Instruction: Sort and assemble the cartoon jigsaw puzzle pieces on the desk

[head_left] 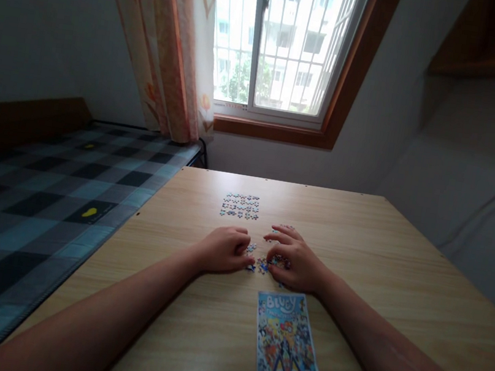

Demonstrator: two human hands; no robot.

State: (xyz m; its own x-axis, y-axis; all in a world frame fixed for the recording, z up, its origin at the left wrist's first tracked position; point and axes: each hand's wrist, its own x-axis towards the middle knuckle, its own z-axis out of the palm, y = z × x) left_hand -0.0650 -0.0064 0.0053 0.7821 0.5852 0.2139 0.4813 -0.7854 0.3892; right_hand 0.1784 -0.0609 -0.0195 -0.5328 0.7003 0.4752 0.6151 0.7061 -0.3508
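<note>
My left hand (pixel 225 250) rests on the table with its fingers curled in and its thumb stretched toward the loose pieces. Beside that thumb tip lies a blue jigsaw piece (pixel 250 268); whether anything is inside the curled fingers is hidden. My right hand (pixel 296 260) arches over a small pile of jigsaw pieces (pixel 262 266), fingers apart, the thumb and index finger low among them. Part of the pile is covered by this hand. Farther back, several jigsaw pieces (pixel 240 207) lie spaced out in neat rows.
A Bluey picture sheet (pixel 289 356) lies on the wooden table (pixel 187 338) between my forearms. Left of the table is a bed with a checked cover (pixel 102 188). A barred window (pixel 291 49) and a curtain (pixel 170 44) are beyond; a wooden shelf (pixel 493 67) hangs at upper right.
</note>
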